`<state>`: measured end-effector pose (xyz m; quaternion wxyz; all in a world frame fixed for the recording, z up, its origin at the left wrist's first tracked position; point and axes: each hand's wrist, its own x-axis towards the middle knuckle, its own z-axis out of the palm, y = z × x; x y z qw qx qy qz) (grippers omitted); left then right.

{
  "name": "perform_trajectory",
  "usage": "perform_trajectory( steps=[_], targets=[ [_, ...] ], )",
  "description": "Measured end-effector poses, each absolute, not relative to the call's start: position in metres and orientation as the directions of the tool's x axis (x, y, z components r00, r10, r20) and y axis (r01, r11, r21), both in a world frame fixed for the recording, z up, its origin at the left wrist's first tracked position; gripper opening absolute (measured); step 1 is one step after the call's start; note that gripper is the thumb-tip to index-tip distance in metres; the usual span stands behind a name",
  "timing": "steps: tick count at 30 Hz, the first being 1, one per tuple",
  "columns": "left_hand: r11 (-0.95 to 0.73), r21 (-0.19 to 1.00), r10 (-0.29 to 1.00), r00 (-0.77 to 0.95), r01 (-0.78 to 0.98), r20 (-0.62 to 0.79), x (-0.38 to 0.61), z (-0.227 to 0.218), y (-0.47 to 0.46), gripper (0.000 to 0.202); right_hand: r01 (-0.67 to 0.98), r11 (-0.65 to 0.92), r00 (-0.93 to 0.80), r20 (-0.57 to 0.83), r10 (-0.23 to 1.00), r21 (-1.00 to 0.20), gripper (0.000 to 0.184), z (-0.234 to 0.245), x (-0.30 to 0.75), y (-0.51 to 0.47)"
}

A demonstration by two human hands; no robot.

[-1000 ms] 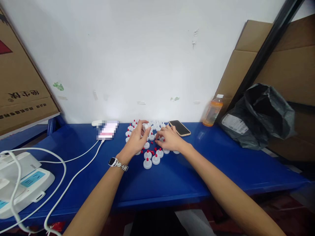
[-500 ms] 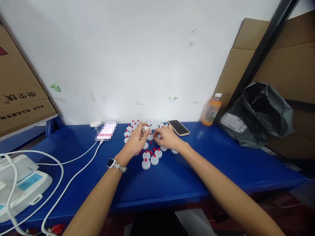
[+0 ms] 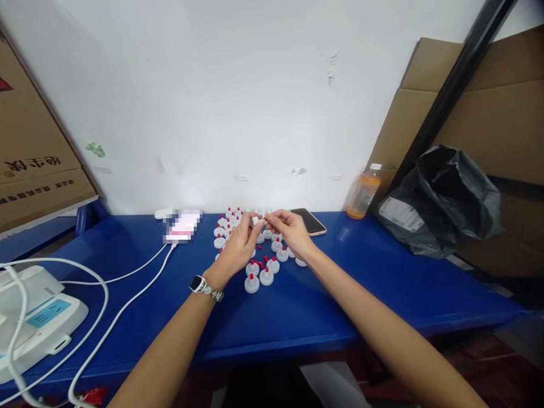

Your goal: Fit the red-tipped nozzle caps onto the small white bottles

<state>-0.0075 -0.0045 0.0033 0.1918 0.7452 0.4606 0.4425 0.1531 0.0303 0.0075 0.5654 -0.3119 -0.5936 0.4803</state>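
My left hand (image 3: 238, 245) is closed around a white nozzle cap (image 3: 255, 220), turned on its side with its spout toward the right. The fingers of my right hand (image 3: 294, 231) pinch at that spout, where a small red tip (image 3: 266, 217) barely shows between them. Below both hands stand several white nozzle caps with red tips (image 3: 251, 284) on the blue table. Loose red tips (image 3: 260, 264) lie among them. More white caps sit behind my hands, partly hidden by the fingers.
A dark phone (image 3: 309, 221) lies right of the caps; a lit, blurred phone (image 3: 183, 225) charges at left. White cables run to a power strip (image 3: 42, 323). An orange drink bottle (image 3: 364, 192) and a grey plastic bag (image 3: 437, 204) stand at right, near cardboard (image 3: 425, 73).
My right hand has risen from among the caps to the spout of the cap in my left hand, bringing a small red tip. Both hands now meet.
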Motion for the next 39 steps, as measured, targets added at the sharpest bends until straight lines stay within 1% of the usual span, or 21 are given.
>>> perform_trajectory(
  steps=[3,6,12,15,18,20,22,25,27,31,34,37,39],
  targets=[
    [-0.513,0.695,0.847,0.165,0.504,0.506,-0.006,0.004,-0.006,0.035,-0.168,0.359,-0.146,0.384,0.912,-0.918,0.038,0.008,0.156,0.031],
    [-0.522,0.692,0.839,0.153,0.499,0.522,-0.005,0.005,-0.008,0.033,-0.175,0.332,-0.172,0.361,0.916,-0.927,0.038,0.009,0.158,0.031],
    [-0.541,0.693,0.829,0.167,0.477,0.533,-0.003,0.006,-0.009,0.031,-0.330,0.236,-0.197,0.311,0.930,-0.914,0.035,0.010,0.156,0.027],
    [-0.552,0.683,0.821,0.167,0.479,0.546,-0.002,0.005,-0.009,0.032,-0.311,0.250,-0.208,0.323,0.923,-0.917,0.036,0.011,0.155,0.026],
    [-0.558,0.691,0.817,0.160,0.459,0.554,-0.002,0.005,-0.009,0.032,-0.290,0.277,-0.203,0.341,0.918,-0.916,0.040,0.009,0.153,0.026],
    [-0.560,0.703,0.816,0.143,0.438,0.560,-0.001,0.004,-0.008,0.032,-0.249,0.318,-0.209,0.371,0.905,-0.915,0.042,0.007,0.151,0.025],
    [-0.571,0.696,0.806,0.138,0.436,0.575,0.000,0.004,-0.008,0.032,-0.145,0.414,-0.227,0.437,0.870,-0.899,0.045,0.005,0.149,0.024],
    [-0.591,0.659,0.786,0.149,0.465,0.600,0.003,0.003,-0.008,0.030,0.032,0.571,-0.248,0.547,0.800,-0.820,0.047,0.004,0.148,0.021],
    [-0.583,0.652,0.787,0.138,0.485,0.602,0.006,0.002,-0.009,0.031,0.101,0.627,-0.235,0.593,0.770,-0.773,0.045,0.004,0.146,0.020],
    [-0.565,0.662,0.792,0.099,0.493,0.603,0.011,0.003,-0.011,0.035,0.130,0.661,-0.215,0.630,0.746,-0.739,0.041,0.004,0.141,0.018],
    [-0.565,0.674,0.795,0.094,0.476,0.600,0.011,0.006,-0.011,0.038,0.142,0.683,-0.240,0.645,0.726,-0.716,0.040,0.004,0.140,0.014],
    [-0.588,0.672,0.794,0.161,0.449,0.587,0.004,0.009,-0.008,0.043,0.198,0.687,-0.306,0.622,0.721,-0.699,0.041,0.006,0.145,0.013],
    [-0.603,0.659,0.788,0.208,0.451,0.579,-0.004,0.010,-0.003,0.044,0.278,0.663,-0.297,0.594,0.747,-0.695,0.043,0.008,0.152,0.015]
  ],
)
